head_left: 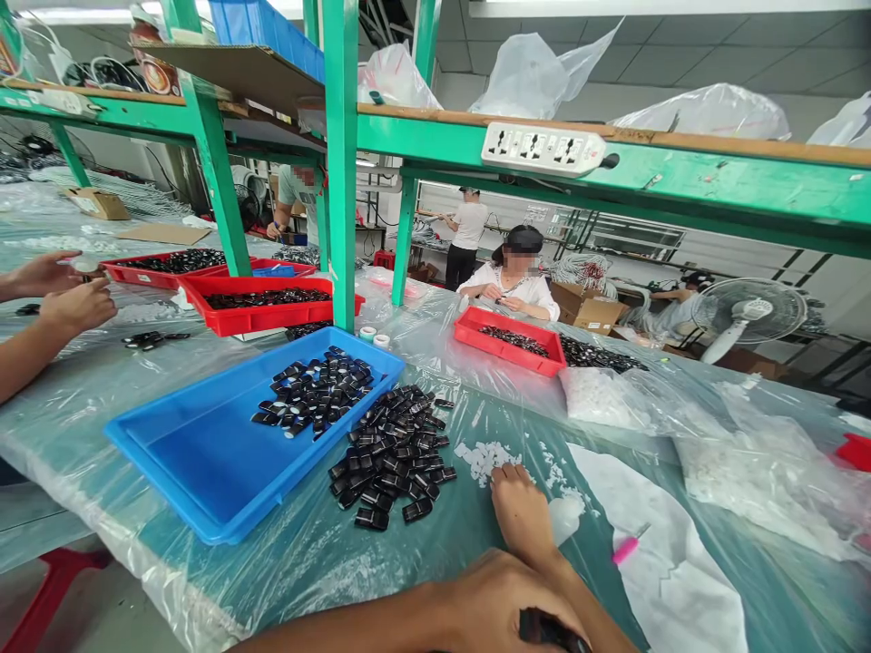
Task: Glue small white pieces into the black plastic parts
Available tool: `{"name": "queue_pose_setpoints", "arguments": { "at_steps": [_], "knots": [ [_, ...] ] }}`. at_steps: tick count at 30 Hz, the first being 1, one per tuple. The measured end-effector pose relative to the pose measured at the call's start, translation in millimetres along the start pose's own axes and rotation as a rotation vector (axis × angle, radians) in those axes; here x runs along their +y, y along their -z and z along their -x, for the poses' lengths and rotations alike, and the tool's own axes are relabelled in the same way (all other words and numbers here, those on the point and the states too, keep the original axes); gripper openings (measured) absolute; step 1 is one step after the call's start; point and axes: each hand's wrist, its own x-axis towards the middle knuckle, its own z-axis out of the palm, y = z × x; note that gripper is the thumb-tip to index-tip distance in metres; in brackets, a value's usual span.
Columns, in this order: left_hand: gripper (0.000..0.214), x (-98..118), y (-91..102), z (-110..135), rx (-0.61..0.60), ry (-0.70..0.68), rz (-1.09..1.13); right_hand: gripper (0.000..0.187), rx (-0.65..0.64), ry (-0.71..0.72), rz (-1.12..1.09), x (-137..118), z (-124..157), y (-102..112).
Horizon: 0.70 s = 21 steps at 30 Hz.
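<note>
My left hand [507, 599], at the bottom, is closed round a small black plastic casing [548, 628], partly cut off by the frame edge. Beyond it, my right hand [521, 508] reaches down to a scatter of tiny white pieces [480, 458]; its fingers are curled together, and the tips are hidden. Left of that hand lies a heap of glossy black casings [395, 453] on the plastic-covered table. Beside the heap, a blue tray [204, 453] holds more casings [319, 385] at its far right end.
A pink-handled tool [626, 549] rests on a white sheet [680, 571] at right, near bags of white pieces [755, 481]. Red trays [265, 317] stand behind a green post [341, 181]. A co-worker's hands [74, 299] are at left; another person [510, 281] sits opposite.
</note>
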Motion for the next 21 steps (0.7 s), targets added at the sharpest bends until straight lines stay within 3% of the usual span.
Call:
{"name": "queue_pose_setpoints", "arguments": {
  "at_steps": [9,13,17,21],
  "knots": [
    [0.029,-3,-1.9,1,0.070,0.000,-0.028,0.026,0.158,0.045,-0.345,11,7,7],
    [0.027,-5,-2.8,-1,0.212,-0.051,-0.066,0.024,0.270,0.054,-0.597,23,24,27],
    [0.021,3,2.1,-5,0.377,0.006,-0.040,0.018,0.391,-0.042,-0.973,33,44,37],
    [0.015,8,6.9,-8,0.452,0.071,-0.014,0.017,0.452,-0.060,-1.023,40,60,33]
  ]
}}
